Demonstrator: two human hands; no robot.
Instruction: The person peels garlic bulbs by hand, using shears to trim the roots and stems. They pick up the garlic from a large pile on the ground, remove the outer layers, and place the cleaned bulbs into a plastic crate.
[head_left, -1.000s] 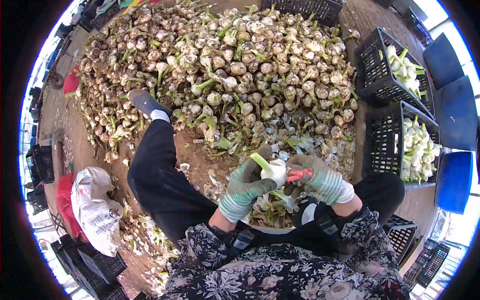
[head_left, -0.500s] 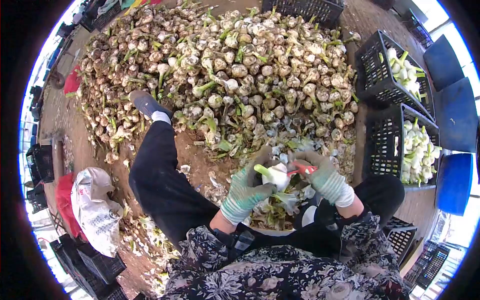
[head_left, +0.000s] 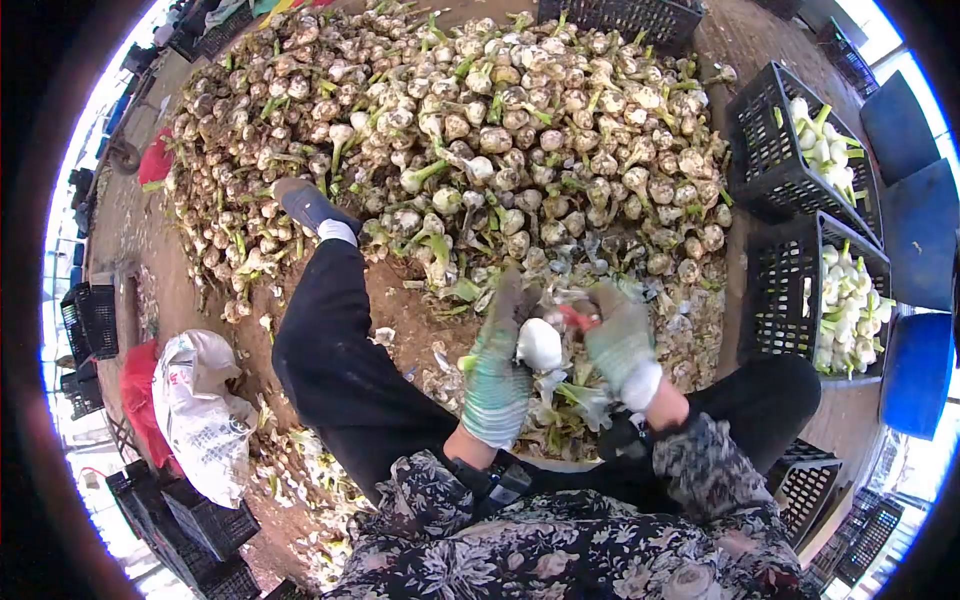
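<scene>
The person's left hand (head_left: 497, 375) has its fingers closed around a white bulb (head_left: 540, 346), which looks clean on the side that shows. The fingers of the right hand (head_left: 620, 345) are narrow around a red tool (head_left: 577, 319), just beside this bulb; the blur hides whether its blades touch it. Below and between the fingers lie the loose peelings (head_left: 590, 395). To the right of the right fingers, the near crate (head_left: 785, 290) and the far crate (head_left: 765, 150) carry many white bulbs with short green stems, so a good part seems finished. But ahead of both fingers spreads a large heap of soiled bulbs (head_left: 480, 120), and by this heap, much more seems left than done. The bulb in hand looks nearly clean, though its root end cannot be judged.
</scene>
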